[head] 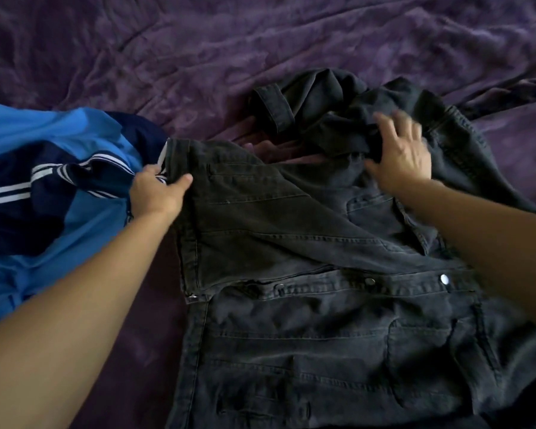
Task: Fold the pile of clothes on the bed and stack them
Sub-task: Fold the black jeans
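A dark grey denim jacket (307, 320) lies spread on the bed, its snap buttons facing up and one front panel turned over. My left hand (158, 193) grips the jacket's hem corner at its upper left, thumb on top. My right hand (403, 153) rests with spread fingers on the bunched sleeve and collar area at the upper right, blurred by motion. A blue and navy sports jacket (44, 181) with white stripes lies crumpled to the left, touching my left hand.
A wrinkled purple bedspread (260, 41) covers the whole bed, with bare stretches across the far side. A strip of it shows between the two garments at the lower left.
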Demonstrator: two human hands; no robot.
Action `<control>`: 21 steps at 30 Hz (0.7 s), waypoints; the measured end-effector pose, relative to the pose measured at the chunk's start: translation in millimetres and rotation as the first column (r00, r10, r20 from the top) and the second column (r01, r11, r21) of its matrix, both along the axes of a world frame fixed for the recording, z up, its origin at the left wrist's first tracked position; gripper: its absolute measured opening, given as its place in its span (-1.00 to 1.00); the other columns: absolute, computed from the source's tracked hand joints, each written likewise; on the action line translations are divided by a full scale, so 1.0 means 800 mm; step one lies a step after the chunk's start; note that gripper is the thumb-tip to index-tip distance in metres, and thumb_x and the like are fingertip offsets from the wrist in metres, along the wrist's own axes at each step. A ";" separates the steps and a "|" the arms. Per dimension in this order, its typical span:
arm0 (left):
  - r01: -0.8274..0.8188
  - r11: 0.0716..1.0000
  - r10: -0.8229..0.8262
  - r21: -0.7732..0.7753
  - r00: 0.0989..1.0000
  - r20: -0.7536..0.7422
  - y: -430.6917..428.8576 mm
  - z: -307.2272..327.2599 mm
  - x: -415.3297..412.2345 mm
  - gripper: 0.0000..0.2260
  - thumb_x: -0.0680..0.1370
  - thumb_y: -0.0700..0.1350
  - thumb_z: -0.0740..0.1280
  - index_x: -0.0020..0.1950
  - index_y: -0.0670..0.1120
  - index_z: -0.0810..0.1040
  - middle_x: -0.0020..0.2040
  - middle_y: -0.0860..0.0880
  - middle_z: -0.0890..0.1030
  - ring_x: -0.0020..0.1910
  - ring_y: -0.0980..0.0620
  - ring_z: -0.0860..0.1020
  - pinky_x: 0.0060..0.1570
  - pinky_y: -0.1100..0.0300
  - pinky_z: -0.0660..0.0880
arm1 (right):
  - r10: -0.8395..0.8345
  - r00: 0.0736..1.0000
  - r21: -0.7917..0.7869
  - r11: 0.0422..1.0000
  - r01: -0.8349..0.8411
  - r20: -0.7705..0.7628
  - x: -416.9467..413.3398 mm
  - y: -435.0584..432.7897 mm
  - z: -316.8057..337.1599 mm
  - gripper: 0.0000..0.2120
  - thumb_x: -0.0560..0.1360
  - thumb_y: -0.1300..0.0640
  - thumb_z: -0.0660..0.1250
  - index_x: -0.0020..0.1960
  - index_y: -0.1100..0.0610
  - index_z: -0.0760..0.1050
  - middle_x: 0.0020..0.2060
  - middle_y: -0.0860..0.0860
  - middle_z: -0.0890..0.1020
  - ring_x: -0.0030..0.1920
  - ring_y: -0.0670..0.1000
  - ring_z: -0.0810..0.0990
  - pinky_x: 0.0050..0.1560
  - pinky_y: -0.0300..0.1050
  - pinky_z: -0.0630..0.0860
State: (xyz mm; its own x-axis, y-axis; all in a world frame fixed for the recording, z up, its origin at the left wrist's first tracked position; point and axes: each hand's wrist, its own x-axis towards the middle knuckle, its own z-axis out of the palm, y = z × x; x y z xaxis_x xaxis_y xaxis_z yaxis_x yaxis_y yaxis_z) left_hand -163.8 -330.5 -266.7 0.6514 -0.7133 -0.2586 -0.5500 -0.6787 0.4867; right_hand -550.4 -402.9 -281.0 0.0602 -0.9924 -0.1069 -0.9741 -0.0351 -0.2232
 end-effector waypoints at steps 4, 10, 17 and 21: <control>-0.056 0.992 0.066 0.113 0.994 -0.086 -0.021 -0.012 -0.005 -0.57 0.38 0.05 0.52 0.15 -0.15 0.59 0.10 -0.05 0.62 0.07 -0.05 0.57 -0.05 0.22 0.40 | -0.136 0.961 0.286 0.936 0.204 -0.241 -0.021 -0.039 -0.005 -0.36 0.41 0.09 0.44 0.41 0.14 0.28 0.33 0.26 0.40 0.29 0.31 0.41 0.21 0.18 0.44; 0.033 0.999 -0.033 0.006 0.984 0.176 -0.050 0.018 -0.003 -0.82 0.45 0.00 0.45 -0.04 -0.04 0.60 0.18 -0.12 0.51 0.08 -0.14 0.53 0.01 0.08 0.45 | -0.378 0.922 0.057 0.922 0.383 -0.080 -0.069 -0.072 0.029 -0.66 0.44 0.23 0.30 0.20 0.23 0.51 0.13 0.34 0.54 0.15 0.37 0.52 0.15 0.17 0.46; 0.131 0.991 -0.133 0.025 0.974 0.182 -0.094 0.008 -0.052 -0.62 0.55 -0.09 0.33 0.34 -0.05 0.35 0.34 -0.16 0.32 0.30 -0.19 0.34 0.22 -0.05 0.37 | -0.256 0.964 0.205 0.942 0.264 -0.067 -0.105 -0.087 0.012 -0.33 0.48 0.09 0.39 0.49 0.11 0.16 0.39 0.33 0.24 0.36 0.40 0.25 0.36 0.20 0.24; 0.356 0.928 -0.302 -0.109 0.891 0.338 -0.002 0.006 -0.075 -0.57 0.51 -0.10 0.35 0.36 -0.08 0.37 0.36 -0.18 0.34 0.31 -0.20 0.34 0.26 -0.06 0.32 | -0.150 0.988 0.222 0.963 0.153 -0.033 -0.097 -0.027 -0.008 -0.16 0.45 0.10 0.42 0.56 0.08 0.00 0.53 0.23 -0.01 0.52 0.26 -0.05 0.44 0.24 0.13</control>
State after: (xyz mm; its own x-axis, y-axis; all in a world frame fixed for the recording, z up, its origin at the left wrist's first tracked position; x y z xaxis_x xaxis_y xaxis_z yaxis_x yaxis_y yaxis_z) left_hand -223.6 -331.9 -261.7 0.3997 -0.9149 0.0559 -0.8683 -0.3584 0.3428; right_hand -628.2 -424.5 -287.7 -0.0927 -0.9406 -0.3266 -0.9677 0.1624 -0.1929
